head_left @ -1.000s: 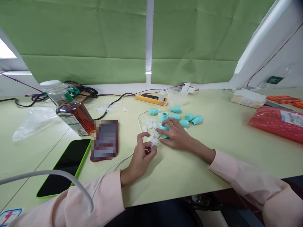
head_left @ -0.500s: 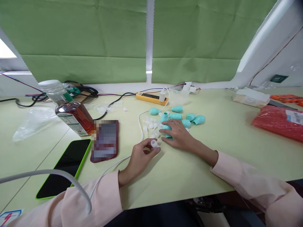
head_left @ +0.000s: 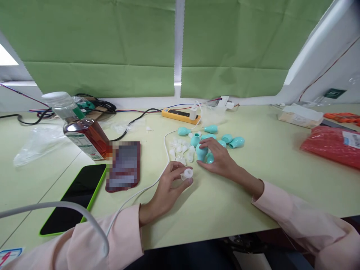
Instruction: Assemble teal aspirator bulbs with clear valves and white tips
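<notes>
Left hand point(head_left: 168, 187), half curled, pinches one hollow white fitting point(head_left: 188, 173); right hand point(head_left: 221, 159) grips one teal bulb point(head_left: 201, 153) over the table point(head_left: 239, 202) — eight more nearby. One capped bottle point(head_left: 84, 138) — amber liquid inside.

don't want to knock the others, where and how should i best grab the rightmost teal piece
Probably across its rounded body, from above and the right: the rightmost teal piece lies on its side, a neighbouring teal piece close on its left.
</notes>
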